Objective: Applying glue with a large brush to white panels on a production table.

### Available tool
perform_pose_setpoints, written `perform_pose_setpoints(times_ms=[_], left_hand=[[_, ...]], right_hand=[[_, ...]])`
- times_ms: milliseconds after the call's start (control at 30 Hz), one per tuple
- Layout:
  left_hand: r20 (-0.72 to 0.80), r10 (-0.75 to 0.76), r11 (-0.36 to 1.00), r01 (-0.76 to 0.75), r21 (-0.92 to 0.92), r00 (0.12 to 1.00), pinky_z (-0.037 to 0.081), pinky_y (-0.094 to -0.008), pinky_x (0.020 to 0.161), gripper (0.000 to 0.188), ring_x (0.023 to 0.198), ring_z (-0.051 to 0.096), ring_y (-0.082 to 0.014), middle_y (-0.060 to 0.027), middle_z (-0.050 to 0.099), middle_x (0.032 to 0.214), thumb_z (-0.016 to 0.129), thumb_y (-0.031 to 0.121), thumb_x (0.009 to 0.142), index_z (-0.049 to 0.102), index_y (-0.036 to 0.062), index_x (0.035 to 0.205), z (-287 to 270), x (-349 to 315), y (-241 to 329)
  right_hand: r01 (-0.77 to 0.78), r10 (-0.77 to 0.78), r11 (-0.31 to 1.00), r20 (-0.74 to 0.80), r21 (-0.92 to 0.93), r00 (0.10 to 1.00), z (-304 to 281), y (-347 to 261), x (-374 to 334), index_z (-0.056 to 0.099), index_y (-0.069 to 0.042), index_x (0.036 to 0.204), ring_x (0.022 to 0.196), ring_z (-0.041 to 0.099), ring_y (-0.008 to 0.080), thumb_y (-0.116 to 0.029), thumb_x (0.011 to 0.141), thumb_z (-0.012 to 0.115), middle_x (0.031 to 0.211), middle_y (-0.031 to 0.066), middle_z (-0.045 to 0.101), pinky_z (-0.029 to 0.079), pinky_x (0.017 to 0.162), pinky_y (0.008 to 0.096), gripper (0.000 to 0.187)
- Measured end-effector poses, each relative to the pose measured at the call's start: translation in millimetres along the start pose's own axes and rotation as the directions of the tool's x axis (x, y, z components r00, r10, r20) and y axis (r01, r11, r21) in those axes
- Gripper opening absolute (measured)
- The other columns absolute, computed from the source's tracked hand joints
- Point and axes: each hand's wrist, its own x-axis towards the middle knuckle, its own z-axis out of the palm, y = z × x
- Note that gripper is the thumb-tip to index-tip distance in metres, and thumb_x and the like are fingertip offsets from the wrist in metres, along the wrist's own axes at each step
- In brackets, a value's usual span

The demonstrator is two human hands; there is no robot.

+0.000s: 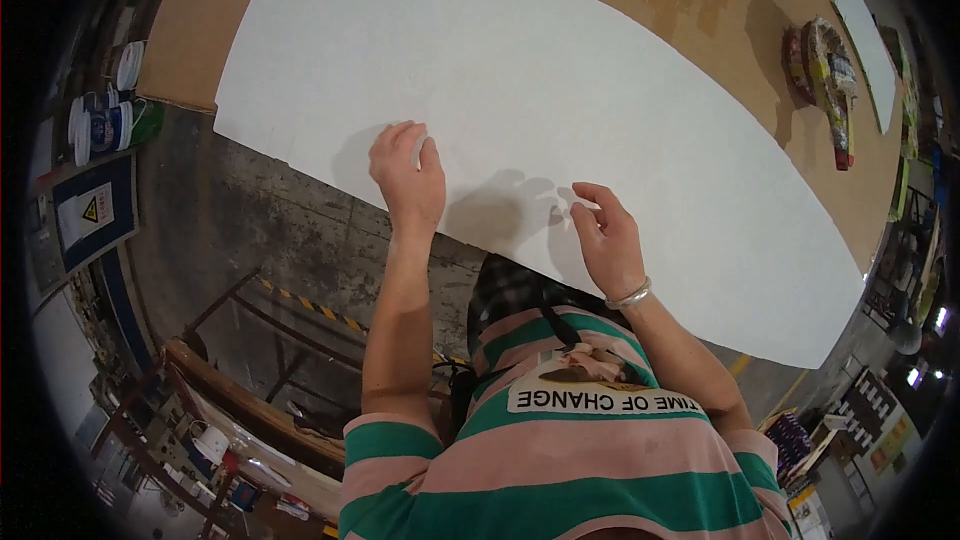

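Note:
A large white sheet or panel (500, 70) with a curved far edge lies across the work surface before me. Over its near edge, left of the middle, is my left hand (408, 180), fingers loosely bent and the thumb held apart, with nothing seen in it. To the right, my right hand (610, 240) wears a metal bangle; its fingers are curved and parted, and I see nothing between them. Both hands cast shadows on the white surface. Whether either one touches it, I cannot tell.
Brown cardboard (190, 30) shows under the panel. At the right lie a brush (838, 100) and a stained red container (798, 65), near a narrow white board (865, 45). Paint buckets (100, 128) stand at the left, and a metal-framed rack (270, 340) lower left.

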Motion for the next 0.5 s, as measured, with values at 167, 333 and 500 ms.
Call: perform_pose_setpoints(times_ms=[167,333,500], left_hand=[[0.023,0.205,0.956,-0.205,0.210,0.978,0.020,-0.0567,0.103,0.029,0.126,0.031,-0.0409,-0.0156,0.046,0.128,0.061,0.014,0.080,0.062,0.0033,0.107,26.5,-10.8,27.0],[0.039,0.309,0.864,-0.297,0.406,0.950,0.012,-0.0652,0.102,0.046,0.131,0.020,-0.0451,-0.0174,0.036,0.138,0.061,0.026,0.082,0.053,0.0113,0.125,72.2,15.9,46.7],[0.107,0.236,0.815,-0.257,0.519,0.966,0.005,-0.0668,0.102,0.042,0.135,0.015,-0.0433,-0.0148,0.029,0.145,0.052,0.029,0.088,0.051,0.0150,0.128,87.5,26.8,31.6]], right_hand=[[0.219,-0.225,0.971,-0.060,-0.098,0.972,1.3,-1.5,7.4,0.055,-0.005,0.113,0.100,0.058,0.0329,-0.009,0.084,0.058,0.113,0.0182,0.057,0.048,0.083,0.0378,0.030],[0.338,-0.380,0.903,-0.127,-0.265,0.916,-0.6,4.7,4.0,0.057,-0.006,0.109,0.113,0.048,0.0356,-0.007,0.080,0.061,0.111,0.0198,0.056,0.041,0.093,0.0403,0.029],[0.298,-0.341,0.935,-0.259,-0.191,0.904,-10.6,33.9,-7.0,0.059,-0.006,0.104,0.112,0.050,0.0332,-0.006,0.080,0.063,0.113,0.0187,0.057,0.042,0.092,0.0387,0.024]])
